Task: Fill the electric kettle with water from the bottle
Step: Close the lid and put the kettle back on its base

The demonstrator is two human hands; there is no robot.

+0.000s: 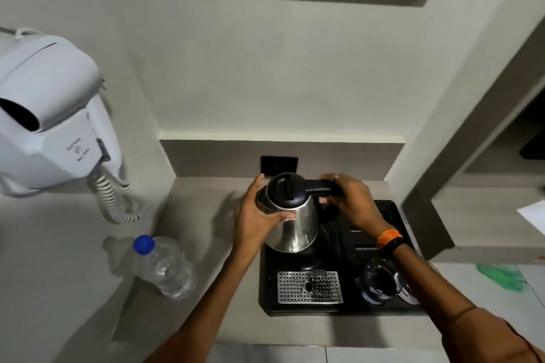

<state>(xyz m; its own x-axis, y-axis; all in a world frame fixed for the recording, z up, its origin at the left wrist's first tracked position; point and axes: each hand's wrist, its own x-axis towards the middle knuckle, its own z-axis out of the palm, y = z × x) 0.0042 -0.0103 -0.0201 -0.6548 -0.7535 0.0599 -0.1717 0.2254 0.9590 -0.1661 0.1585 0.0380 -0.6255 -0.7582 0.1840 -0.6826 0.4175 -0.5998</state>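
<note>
A steel electric kettle (298, 222) with a black lid that is down and a black handle stands tilted over the black tray (392, 212). My right hand (351, 200) grips the handle, which points right. My left hand (256, 215) presses flat against the kettle's left side, thumb across the steel front. A clear plastic water bottle (165, 267) with a blue cap stands upright on the counter, to the left of the tray and apart from both hands. Its cap is on.
The tray holds a perforated metal drip grate (309, 287) and upturned glasses (380, 283) under my right forearm. A black wall socket (278, 164) sits behind the kettle. A white wall-mounted hair dryer (50, 115) with a coiled cord hangs at the left. The counter edge (265, 343) runs in front.
</note>
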